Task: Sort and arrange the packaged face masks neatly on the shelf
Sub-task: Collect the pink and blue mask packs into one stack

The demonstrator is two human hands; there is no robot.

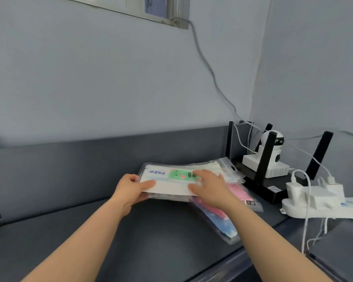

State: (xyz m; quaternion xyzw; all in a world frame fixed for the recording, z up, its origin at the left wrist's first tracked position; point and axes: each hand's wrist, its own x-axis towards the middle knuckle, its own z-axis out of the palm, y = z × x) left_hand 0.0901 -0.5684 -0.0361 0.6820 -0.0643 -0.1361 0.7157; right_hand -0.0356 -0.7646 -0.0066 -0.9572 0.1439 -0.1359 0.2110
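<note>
The top pack of white face masks, with a green label on its clear bag, lies with its long axis running left to right across the middle of the frame. Its hang-hole end points right, toward the black router. It sits on a small stack at the centre right of the dark grey shelf.

Beneath it, a pack of pink and blue masks is skewed, its long axis running diagonally toward the lower right of the frame and jutting out past the stack.

The top pack lies between the two hands. The left hand pinches its near-left corner, thumb flat on top and fingers curled round the left edge. The right hand lies on the right half of the pack, fingers straight and slightly spread over the green label, thumb along the near edge. Its wrist crosses above the pink and blue pack.

At the right of the frame a white security camera stands on the router, beside a white power strip with chargers plugged in.
</note>
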